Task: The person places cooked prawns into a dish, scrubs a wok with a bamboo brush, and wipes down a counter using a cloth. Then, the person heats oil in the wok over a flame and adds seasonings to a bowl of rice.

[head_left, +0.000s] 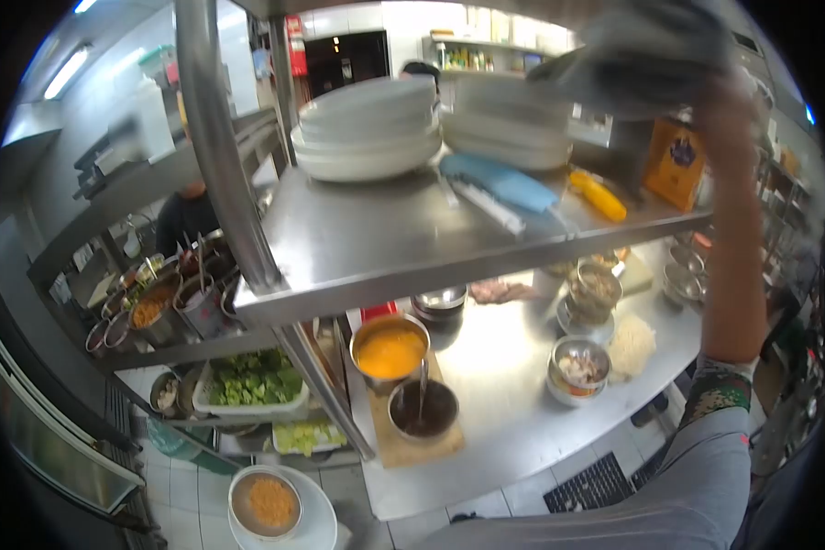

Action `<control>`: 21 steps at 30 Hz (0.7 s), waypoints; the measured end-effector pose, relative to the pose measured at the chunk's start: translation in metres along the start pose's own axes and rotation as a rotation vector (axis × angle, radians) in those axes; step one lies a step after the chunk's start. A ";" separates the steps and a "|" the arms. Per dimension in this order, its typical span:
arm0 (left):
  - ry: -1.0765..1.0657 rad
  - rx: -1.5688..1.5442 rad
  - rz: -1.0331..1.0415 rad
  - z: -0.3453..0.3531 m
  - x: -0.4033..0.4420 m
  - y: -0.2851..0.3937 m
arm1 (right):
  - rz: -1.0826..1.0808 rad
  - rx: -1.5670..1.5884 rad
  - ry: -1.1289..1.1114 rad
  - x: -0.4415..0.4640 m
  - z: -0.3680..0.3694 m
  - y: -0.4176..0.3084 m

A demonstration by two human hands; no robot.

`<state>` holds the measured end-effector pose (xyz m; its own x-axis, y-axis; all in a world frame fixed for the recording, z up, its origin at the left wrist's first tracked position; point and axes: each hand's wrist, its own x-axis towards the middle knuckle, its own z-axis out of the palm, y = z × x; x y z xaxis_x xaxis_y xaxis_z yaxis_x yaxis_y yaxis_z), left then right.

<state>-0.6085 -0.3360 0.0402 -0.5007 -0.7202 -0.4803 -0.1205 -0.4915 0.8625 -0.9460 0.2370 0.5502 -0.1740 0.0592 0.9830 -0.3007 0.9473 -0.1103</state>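
R hand [726, 103] gripping cloth-like item [646, 60], grey w/ darker patches, blurry, above shelf [339, 234]

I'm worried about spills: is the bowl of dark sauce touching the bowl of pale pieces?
Apart. The head view shows bare steel counter between the dark-sauce bowl and the bowl of pale pieces.

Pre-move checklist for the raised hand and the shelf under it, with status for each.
1. Right hand grip on grey item: cannot tell, blurred.
2. Left hand placed safely: cannot tell, out of view.
3. Left plate stack resting on shelf: ok.
4. Yellow item lying on shelf: ok.
5. Dark sauce bowl on board: ok.
6. Sauce bowl free of utensils: not ok, a handle sticks up from it.
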 end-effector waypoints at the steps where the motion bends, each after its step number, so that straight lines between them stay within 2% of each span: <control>1: -0.020 0.016 0.006 -0.001 0.003 0.005 | 0.057 0.049 -0.016 -0.016 -0.028 0.006; 5: -0.100 0.051 0.025 0.001 -0.002 0.031 | 0.314 0.295 -0.123 -0.093 -0.100 0.012; 7: -0.060 0.101 0.053 -0.008 0.006 0.024 | 0.452 0.442 -0.200 -0.139 -0.114 0.006; 11: -0.062 0.137 0.043 -0.005 0.003 0.029 | 0.679 0.719 -0.433 -0.235 -0.082 -0.036; 13: -0.079 0.161 0.048 -0.006 0.006 0.030 | 0.696 0.785 -0.559 -0.268 -0.046 -0.065; 14: -0.075 0.181 0.047 -0.007 0.006 0.028 | 0.661 0.772 -0.642 -0.271 -0.027 -0.084; 15: -0.066 0.202 0.048 -0.010 0.006 0.027 | 0.586 0.694 -0.598 -0.287 -0.009 -0.085; 17: -0.050 0.218 0.052 -0.012 0.003 0.024 | 0.563 0.336 -0.677 -0.303 0.018 -0.084; 19: -0.050 0.211 0.060 -0.011 -0.003 0.023 | 0.555 0.191 -0.769 -0.320 0.059 -0.065; 21: -0.067 0.185 0.065 -0.007 -0.014 0.024 | 0.463 0.040 -0.772 -0.358 0.111 -0.037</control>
<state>-0.5982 -0.3409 0.0666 -0.5674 -0.7107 -0.4160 -0.2381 -0.3419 0.9090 -0.9768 0.1458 0.1863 -0.8631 0.1906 0.4678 -0.0737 0.8687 -0.4898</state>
